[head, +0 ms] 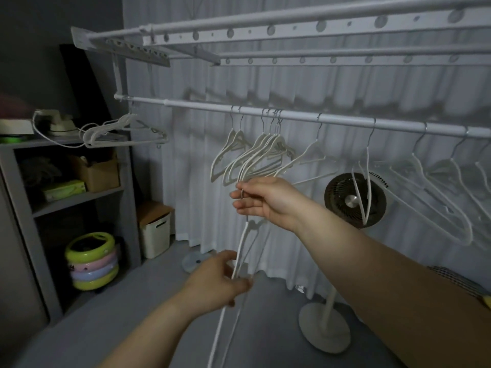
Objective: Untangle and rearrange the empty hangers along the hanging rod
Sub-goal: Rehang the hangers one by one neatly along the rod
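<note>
A white hanging rod (305,116) runs across the view, carrying several white empty hangers. A tight cluster of hangers (255,155) hangs left of the middle. More hangers (435,181) are spread along the right, and a bunch of hangers (119,131) sits at the rod's far left. My right hand (261,199) pinches the metal hook of a loose white hanger (243,251) just under the cluster. That hanger dangles edge-on towards the floor. My left hand (220,280) grips its lower arm.
A drying rack (265,33) hangs overhead. A standing fan (348,200) is behind the rod at right, in front of white curtains. A grey shelf unit (66,200) with boxes stands at left. A white bin (155,235) and stacked coloured rings (93,261) sit on the floor.
</note>
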